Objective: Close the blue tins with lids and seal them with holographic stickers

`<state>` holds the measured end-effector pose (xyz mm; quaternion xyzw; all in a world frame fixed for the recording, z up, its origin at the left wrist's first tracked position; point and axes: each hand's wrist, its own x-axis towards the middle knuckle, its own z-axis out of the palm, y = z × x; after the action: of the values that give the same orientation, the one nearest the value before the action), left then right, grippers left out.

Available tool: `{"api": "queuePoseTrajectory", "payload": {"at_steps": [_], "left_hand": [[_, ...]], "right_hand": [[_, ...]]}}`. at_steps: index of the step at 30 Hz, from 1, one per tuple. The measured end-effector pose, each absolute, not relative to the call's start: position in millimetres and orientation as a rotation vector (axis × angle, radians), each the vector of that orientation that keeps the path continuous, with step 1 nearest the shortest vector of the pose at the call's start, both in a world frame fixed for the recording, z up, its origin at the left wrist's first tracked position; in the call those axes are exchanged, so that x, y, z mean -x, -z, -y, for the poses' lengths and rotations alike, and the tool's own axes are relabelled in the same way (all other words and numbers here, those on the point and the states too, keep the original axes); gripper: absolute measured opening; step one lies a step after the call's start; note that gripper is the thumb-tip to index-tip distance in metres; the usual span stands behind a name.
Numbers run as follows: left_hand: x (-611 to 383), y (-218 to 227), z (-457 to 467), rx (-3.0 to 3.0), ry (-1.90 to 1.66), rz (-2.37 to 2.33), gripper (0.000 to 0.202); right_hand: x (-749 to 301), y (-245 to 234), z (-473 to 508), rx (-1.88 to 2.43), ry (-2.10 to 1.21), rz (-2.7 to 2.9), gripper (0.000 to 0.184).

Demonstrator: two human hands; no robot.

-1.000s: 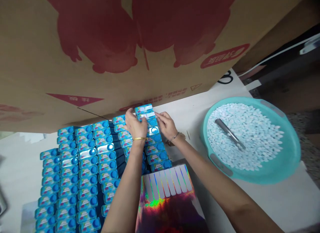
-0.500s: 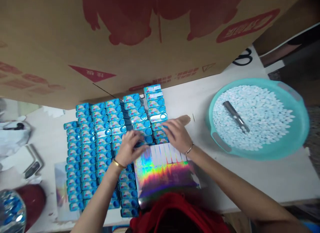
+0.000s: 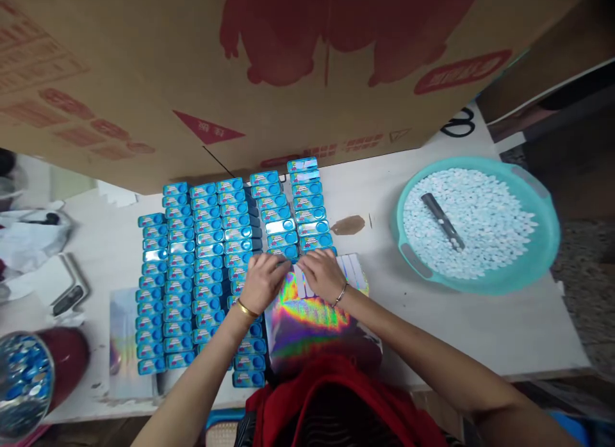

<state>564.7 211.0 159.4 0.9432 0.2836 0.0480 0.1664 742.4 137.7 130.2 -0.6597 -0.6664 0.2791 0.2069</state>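
My left hand (image 3: 264, 282) and my right hand (image 3: 323, 275) are close together at the upper left edge of a shiny rainbow-reflecting sheet (image 3: 314, 344) with white strips (image 3: 353, 272) along its top. The fingers of both hands are bent and drawn together. What they pinch is hidden beneath them. Just beyond the fingertips stands a column of small blue tins (image 3: 311, 214) with printed lids. To its left is another column, with a blue tin (image 3: 282, 237) close to my left fingers. Further rows of blue tins (image 3: 209, 248) lie beside my left forearm.
A turquoise basin (image 3: 521, 274) of white pieces (image 3: 480, 223) stands at the right, with a metal scoop-like tube (image 3: 442, 221) in it. A large cardboard box (image 3: 288, 114) walls off the back. At lower left is a red container (image 3: 65, 364); black scissor handles (image 3: 459, 122) show behind the basin.
My hands have come closer together and down from the tins to the sheet's top edge. My right hand has moved left, uncovering more white strips. The whole view has shifted slightly.
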Motion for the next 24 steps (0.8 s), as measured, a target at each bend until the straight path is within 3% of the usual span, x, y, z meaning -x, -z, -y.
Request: {"api": "queuePoseTrajectory", "payload": {"at_steps": [7,11,16,22,24], "left_hand": [[-564.8,-143.5,-187.7,-2.848,-0.26,-0.863,0.022],[-555.2,-159.3,-163.3,-2.723,-0.23,-0.847,0.016],[-558.5,-201.3,-141.1,-2.13,-0.441,-1.085,0.004],[-598.7,-206.7,-173.3,-1.096,-0.91,-1.454,0.023],[-609.3,-198.6,-184.8,-0.967,-0.929,-1.443,0.027]], "right_hand": [[-741.4,-124.6,-139.3,1.905,-0.75,1.832,0.026],[-738.9,-117.3,-136.7,1.922,-0.695,1.854,0.027],[-741.4,-112.7,-135.2,1.862,-0.682,1.796,0.034],[-746.4,-140.6,-126.0,1.468,-0.838,1.355,0.07],[-744.2,-150.4,-124.5,1.466,-0.951,1.168,0.065]]}}
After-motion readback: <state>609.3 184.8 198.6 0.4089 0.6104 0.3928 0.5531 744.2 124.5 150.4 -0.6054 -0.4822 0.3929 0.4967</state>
